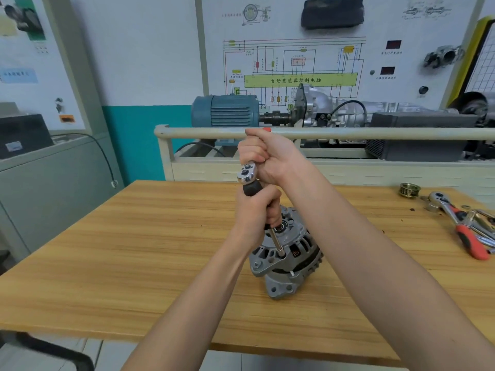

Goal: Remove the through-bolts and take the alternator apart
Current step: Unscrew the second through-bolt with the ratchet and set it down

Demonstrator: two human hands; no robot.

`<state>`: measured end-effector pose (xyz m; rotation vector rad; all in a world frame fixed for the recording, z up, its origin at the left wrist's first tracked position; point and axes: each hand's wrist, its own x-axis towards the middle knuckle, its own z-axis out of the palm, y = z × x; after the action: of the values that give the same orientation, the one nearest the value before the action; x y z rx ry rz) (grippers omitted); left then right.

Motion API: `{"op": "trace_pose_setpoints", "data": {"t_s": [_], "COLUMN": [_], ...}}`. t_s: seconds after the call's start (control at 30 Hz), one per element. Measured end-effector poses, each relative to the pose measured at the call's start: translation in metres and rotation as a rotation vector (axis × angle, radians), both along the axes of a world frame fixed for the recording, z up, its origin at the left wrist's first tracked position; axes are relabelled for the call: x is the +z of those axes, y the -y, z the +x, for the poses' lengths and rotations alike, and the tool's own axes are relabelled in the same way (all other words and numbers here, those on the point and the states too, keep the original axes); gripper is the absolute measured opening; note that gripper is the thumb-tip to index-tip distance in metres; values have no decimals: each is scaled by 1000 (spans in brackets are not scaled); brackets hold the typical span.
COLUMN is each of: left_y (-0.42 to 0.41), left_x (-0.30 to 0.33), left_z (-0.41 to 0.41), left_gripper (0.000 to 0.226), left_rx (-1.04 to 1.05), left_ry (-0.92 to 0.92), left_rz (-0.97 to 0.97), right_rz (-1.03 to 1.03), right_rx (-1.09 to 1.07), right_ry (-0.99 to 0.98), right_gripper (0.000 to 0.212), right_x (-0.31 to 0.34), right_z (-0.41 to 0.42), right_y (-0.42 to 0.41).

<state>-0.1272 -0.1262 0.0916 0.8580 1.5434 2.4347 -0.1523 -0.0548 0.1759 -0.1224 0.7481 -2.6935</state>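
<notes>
A grey alternator (288,259) stands on the wooden table (134,250), pulley shaft upward. A socket extension (277,242) runs from a black driver handle down onto a through-bolt at the alternator's front rim. My left hand (258,210) grips the black handle just above the housing. On top of that handle sits a chrome ratchet head (247,174). My right hand (270,156) grips the ratchet's handle, whose red end shows above my fist.
At the table's right edge lie a second red-handled ratchet (458,226), pliers (482,223) and a ribbed pulley (409,189). Behind the table stands a training bench with a beige rail (348,133), a blue motor (225,111) and a gearbox.
</notes>
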Motion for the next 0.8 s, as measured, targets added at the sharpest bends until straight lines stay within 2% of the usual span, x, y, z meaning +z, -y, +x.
{"op": "trace_pose_setpoints", "data": {"t_s": [0.13, 0.27, 0.37, 0.5, 0.6, 0.67, 0.8], "left_y": [-3, -5, -8, -12, -12, -10, 4], "left_x": [4, 3, 1, -2, -5, -5, -4], "left_z": [3, 3, 3, 0, -3, -4, -14], "left_gripper": [36, 35, 33, 28, 30, 28, 29], "left_rx": [7, 47, 91, 127, 121, 61, -233], "left_ry": [17, 9, 14, 3, -13, -45, -208], "left_rz": [-33, -51, -29, 0, -3, -36, -125], "right_rz": [-8, -18, -17, -24, 7, 12, -40], "right_rx": [23, -45, -209, -520, -615, -551, -142], "right_ry": [-8, -30, -63, -189, -301, -298, -81], "right_gripper": [54, 58, 59, 44, 41, 43, 53], "right_x": [0, 2, 3, -3, -11, -11, -4], "right_z": [3, 8, 15, 31, 41, 40, 23], "right_y": [-2, -1, -2, -1, -2, -6, -15]}}
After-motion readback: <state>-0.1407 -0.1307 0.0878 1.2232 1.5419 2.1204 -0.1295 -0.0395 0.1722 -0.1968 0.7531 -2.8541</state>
